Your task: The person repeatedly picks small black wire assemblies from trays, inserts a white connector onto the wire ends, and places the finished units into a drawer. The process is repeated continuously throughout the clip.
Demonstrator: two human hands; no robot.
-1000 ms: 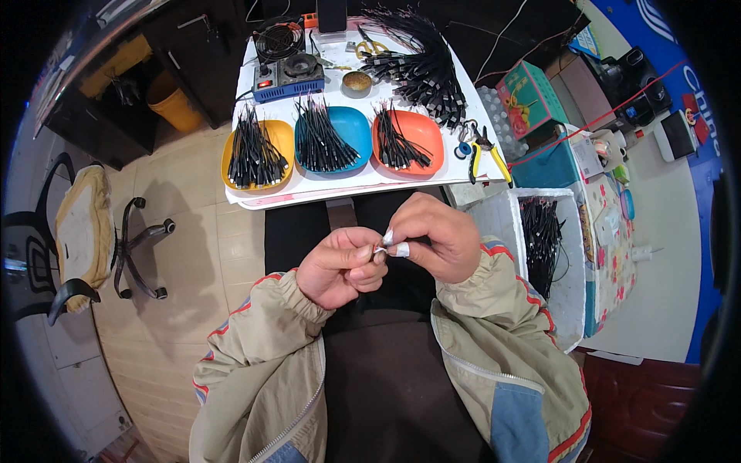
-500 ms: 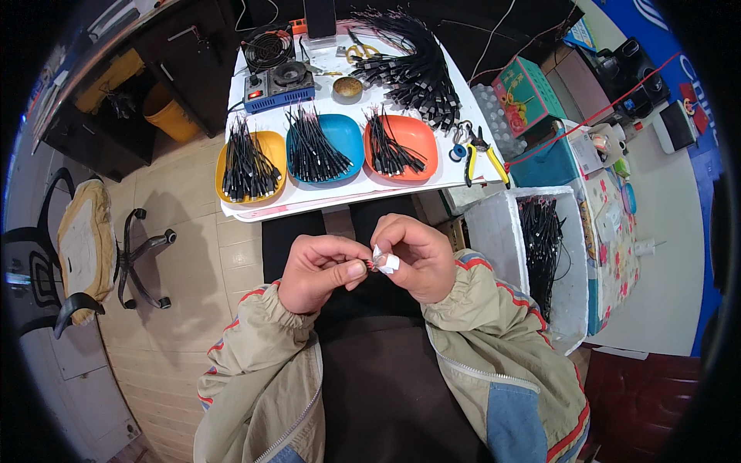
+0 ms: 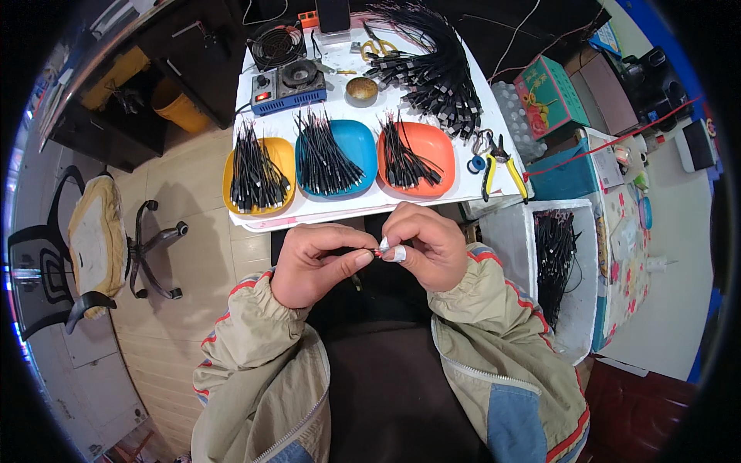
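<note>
Above my lap, at the table's near edge, my two hands meet fingertip to fingertip. My left hand (image 3: 318,264) is closed in a pinch on thin wire ends (image 3: 377,252) showing red and dark. From the other side, my right hand (image 3: 429,248) pinches at the same wires; white tape wraps its thumb and index fingertips. The rest of what the wires belong to is hidden by my fingers. Just beyond lie a yellow tray (image 3: 227,185), a blue tray (image 3: 369,158) and an orange tray (image 3: 441,154), each holding a bunch of short black cables (image 3: 328,158).
Behind the trays stand a blue heating unit (image 3: 289,91), a small round tin (image 3: 361,91) and yellow-handled scissors (image 3: 378,50). A large black cable pile (image 3: 448,85) covers the far right. Wire strippers (image 3: 503,170) lie right; a white foam box (image 3: 590,285) of cables sits beside the table.
The view has shifted slightly, so the table appears lower and further right. My hands still meet at the wires, my right fingers pressed closer around them.
</note>
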